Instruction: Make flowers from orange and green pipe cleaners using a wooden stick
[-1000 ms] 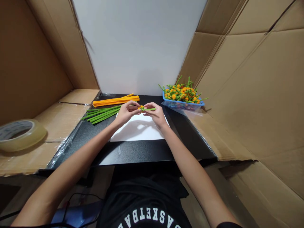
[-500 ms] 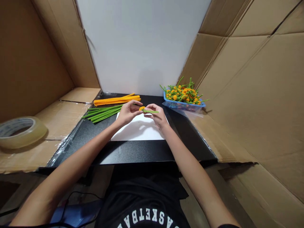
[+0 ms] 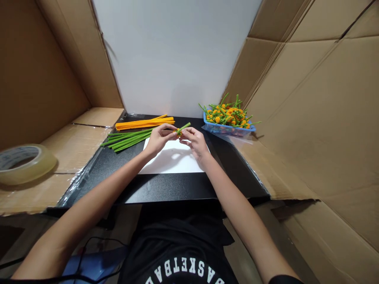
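Note:
My left hand [image 3: 161,138] and my right hand [image 3: 194,142] meet above a white paper sheet [image 3: 171,159], their fingertips pinching a green pipe-cleaner stem [image 3: 184,127]. The stem tilts up and to the right, and a small orange pipe-cleaner bloom [image 3: 179,133] at its base is mostly hidden by my fingers. Left of my hands lies a bundle of green pipe cleaners [image 3: 128,140], nearly touching my left hand. Beyond it is a bundle of orange pipe cleaners [image 3: 143,124].
A blue plastic basket [image 3: 227,130] at the back right is heaped with finished orange-and-green pipe-cleaner flowers [image 3: 227,116]. All this stands on a black table [image 3: 166,189], walled by cardboard sheets [image 3: 296,118]. A roll of clear tape [image 3: 44,165] sits on cardboard at the left.
The green stem has swung from pointing right to tilting up and right. The orange bloom is now mostly behind my fingers. My hands have moved slightly closer together.

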A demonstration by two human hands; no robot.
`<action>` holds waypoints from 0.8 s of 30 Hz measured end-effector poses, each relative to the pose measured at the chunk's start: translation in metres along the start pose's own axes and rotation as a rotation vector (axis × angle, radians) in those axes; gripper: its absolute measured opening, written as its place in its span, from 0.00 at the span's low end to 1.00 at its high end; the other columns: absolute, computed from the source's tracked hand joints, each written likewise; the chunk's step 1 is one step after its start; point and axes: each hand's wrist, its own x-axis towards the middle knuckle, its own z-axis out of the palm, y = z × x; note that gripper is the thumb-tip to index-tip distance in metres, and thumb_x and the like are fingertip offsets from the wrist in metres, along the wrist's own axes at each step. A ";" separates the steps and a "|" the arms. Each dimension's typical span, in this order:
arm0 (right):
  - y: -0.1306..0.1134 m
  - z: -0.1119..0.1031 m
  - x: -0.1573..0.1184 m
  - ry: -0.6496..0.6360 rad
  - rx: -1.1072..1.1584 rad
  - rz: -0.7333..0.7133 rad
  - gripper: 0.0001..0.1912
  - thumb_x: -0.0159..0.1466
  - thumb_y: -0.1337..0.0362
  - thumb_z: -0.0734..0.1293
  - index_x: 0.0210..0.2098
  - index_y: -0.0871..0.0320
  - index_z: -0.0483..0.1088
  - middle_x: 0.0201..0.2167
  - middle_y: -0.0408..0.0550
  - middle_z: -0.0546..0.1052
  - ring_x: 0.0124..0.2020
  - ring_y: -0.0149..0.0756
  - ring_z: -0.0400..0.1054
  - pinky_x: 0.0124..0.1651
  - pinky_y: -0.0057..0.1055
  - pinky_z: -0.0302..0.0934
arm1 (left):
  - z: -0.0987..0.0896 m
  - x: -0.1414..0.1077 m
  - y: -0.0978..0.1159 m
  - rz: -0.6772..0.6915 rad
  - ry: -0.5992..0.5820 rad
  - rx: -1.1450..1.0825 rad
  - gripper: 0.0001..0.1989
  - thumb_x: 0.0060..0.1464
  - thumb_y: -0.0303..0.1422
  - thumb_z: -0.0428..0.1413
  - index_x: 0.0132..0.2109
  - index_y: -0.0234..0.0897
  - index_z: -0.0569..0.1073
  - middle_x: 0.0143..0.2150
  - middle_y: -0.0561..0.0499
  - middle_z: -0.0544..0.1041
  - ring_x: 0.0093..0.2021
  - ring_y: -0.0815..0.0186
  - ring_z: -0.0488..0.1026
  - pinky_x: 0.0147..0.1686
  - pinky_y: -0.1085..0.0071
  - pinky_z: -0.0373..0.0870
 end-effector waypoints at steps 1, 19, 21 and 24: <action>0.001 0.001 0.000 -0.005 -0.018 -0.028 0.22 0.48 0.50 0.78 0.34 0.56 0.71 0.30 0.42 0.76 0.32 0.31 0.72 0.39 0.32 0.69 | 0.001 0.000 -0.001 -0.014 0.038 -0.029 0.21 0.42 0.41 0.70 0.40 0.34 0.74 0.34 0.48 0.81 0.36 0.62 0.80 0.45 0.62 0.75; -0.001 0.001 -0.003 0.073 -0.462 -0.432 0.15 0.55 0.55 0.73 0.38 0.55 0.72 0.34 0.44 0.77 0.35 0.34 0.72 0.37 0.31 0.67 | -0.001 0.002 -0.016 -0.033 0.168 -0.043 0.26 0.39 0.43 0.71 0.41 0.34 0.72 0.35 0.49 0.80 0.36 0.64 0.79 0.39 0.65 0.78; -0.002 0.000 -0.003 0.092 -0.401 -0.399 0.14 0.55 0.54 0.73 0.36 0.56 0.72 0.33 0.45 0.77 0.35 0.36 0.72 0.35 0.31 0.67 | -0.003 0.002 -0.016 0.013 0.173 0.016 0.25 0.41 0.44 0.70 0.42 0.34 0.73 0.36 0.48 0.79 0.37 0.64 0.78 0.37 0.66 0.78; 0.000 -0.001 0.001 0.110 -0.223 -0.279 0.16 0.52 0.53 0.74 0.32 0.56 0.70 0.31 0.45 0.77 0.34 0.36 0.73 0.34 0.31 0.69 | -0.004 0.001 -0.013 0.049 0.141 0.077 0.24 0.45 0.45 0.68 0.44 0.35 0.75 0.40 0.47 0.79 0.41 0.63 0.77 0.36 0.69 0.78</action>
